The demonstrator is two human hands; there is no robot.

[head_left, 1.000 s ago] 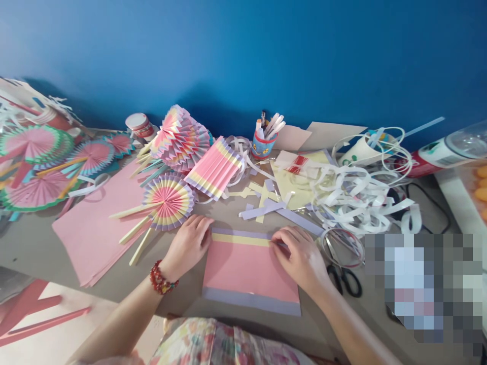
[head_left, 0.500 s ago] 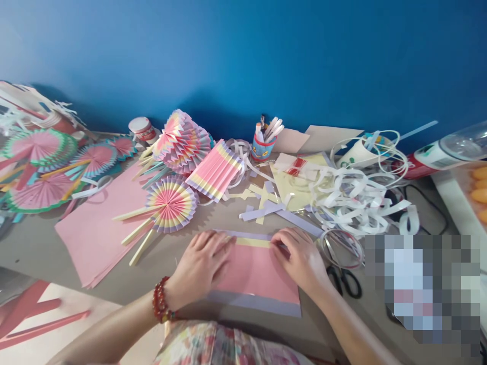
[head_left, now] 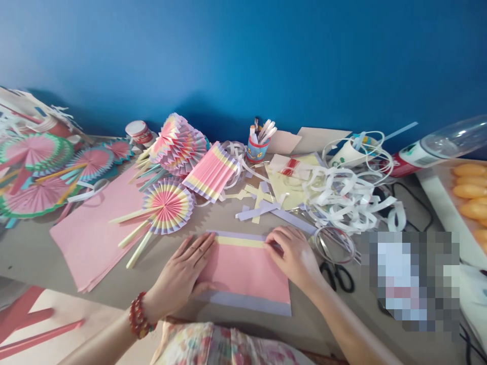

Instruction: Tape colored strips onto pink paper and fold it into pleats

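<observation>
A pink paper sheet (head_left: 243,268) lies flat in front of me, with a yellow strip (head_left: 241,242) and a lilac strip along its far edge and another lilac strip (head_left: 247,302) along its near edge. My left hand (head_left: 186,268) rests flat on the sheet's left side, fingers stretched toward the far left corner. At the far right corner, my right hand (head_left: 292,256) is closed, its fingers curled and fingertips pinched at the end of the yellow strip. The underside of that grip is hidden.
Left of the sheet are a round pleated fan (head_left: 167,207) and pink paper (head_left: 91,238). Behind stand a folded pleated paper (head_left: 213,172) and a pen cup (head_left: 257,147). On the right are black scissors (head_left: 338,276), a tape roll (head_left: 335,246), curled white strips (head_left: 342,197) and a bottle (head_left: 437,144).
My left hand has slid left along the sheet and now lies flatter, showing more of the yellow strip. My right hand stays at the far right corner. The view has shifted slightly.
</observation>
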